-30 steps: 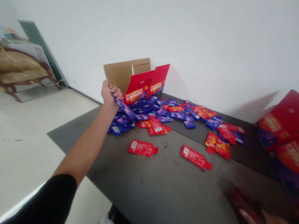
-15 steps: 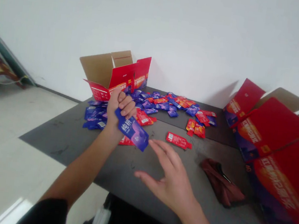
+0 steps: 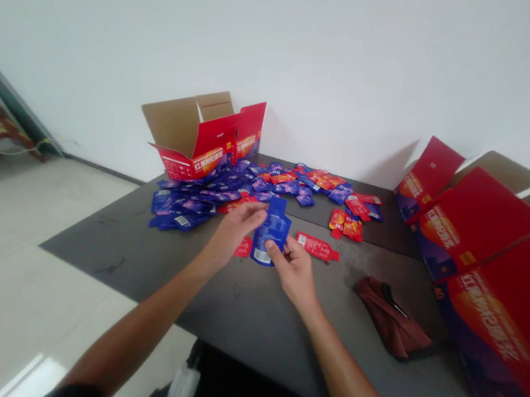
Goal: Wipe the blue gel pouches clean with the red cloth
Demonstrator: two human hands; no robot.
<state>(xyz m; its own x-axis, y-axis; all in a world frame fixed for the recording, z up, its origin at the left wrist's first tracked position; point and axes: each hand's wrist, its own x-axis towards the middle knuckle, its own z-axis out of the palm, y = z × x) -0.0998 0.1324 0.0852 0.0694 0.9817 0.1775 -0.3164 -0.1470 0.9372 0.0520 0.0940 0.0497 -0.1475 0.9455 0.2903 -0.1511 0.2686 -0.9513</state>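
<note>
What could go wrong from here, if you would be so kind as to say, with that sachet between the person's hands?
The blue sachet seems only lightly pinched by the right hand, so it might slip and drop. The left hand is close to the loose blue and red sachets and could disturb them. The red sachet beside the right hand could also get nudged.

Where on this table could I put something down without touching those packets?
The widest free patch of dark tabletop lies below the right hand, left of the maroon cloth. A narrower one lies between it and the red sachet. It is crowded beyond the held blue sachet, below the open carton.
</note>
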